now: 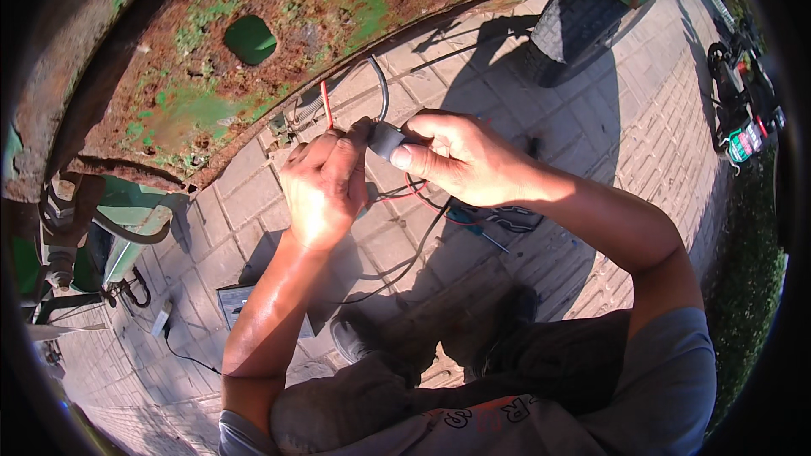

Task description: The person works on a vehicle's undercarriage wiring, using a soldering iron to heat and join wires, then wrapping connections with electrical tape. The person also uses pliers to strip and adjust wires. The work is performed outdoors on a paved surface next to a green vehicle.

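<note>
My left hand [325,181] is closed, its thumb and fingertips pinched together beside a dark grey cylindrical piece [387,140]. What lies inside that pinch is hidden. My right hand [456,156] grips the cylindrical piece between thumb and fingers. A black cable [382,84] curves down from the rusty frame to where the hands meet. An orange-red cable [326,105] drops from the same edge and passes out of sight at my left hand. Below the hands, thin red and black wires [414,190] hang over the paving.
Overhead spans a rusty green metal frame [296,42], with a tyre [574,34] beyond. On the paving lie a screwdriver [490,237], a dark tool case [517,218] and a grey box [233,302]. A motorcycle [733,76] stands far right, near a bottle [743,143].
</note>
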Demonstrator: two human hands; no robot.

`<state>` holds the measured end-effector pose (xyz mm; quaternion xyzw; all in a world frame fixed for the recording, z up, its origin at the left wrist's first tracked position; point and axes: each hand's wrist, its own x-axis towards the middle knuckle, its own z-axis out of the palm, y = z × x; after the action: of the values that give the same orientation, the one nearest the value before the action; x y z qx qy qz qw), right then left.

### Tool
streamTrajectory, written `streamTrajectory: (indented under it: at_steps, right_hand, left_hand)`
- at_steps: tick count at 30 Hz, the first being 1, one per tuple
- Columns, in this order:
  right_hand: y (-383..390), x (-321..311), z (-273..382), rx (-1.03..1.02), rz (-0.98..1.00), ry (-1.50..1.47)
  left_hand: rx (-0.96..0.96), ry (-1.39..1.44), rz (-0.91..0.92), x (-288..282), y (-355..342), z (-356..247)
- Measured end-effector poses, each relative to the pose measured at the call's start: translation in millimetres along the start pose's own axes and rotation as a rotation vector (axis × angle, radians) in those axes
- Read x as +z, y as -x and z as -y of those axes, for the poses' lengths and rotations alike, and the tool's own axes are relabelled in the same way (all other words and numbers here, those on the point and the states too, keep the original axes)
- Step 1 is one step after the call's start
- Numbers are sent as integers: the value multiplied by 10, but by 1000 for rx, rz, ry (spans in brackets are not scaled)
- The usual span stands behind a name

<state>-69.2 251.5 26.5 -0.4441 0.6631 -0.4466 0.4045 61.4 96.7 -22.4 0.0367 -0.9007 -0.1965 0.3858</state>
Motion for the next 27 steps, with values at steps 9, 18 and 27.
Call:
streamTrajectory:
  at_steps: [9, 18, 27]
  right_hand:
    - [4, 115, 83, -235, -119, -371]
    - [-431, -98, -251, -439, -159, 136]
    - [-111, -122, 36, -207, -87, 295]
  left_hand:
    - [-236, 407, 22, 69, 84, -150]
    - [-723, 929, 84, -70, -90, -182]
    - [-657, 767, 119, -230, -94, -173]
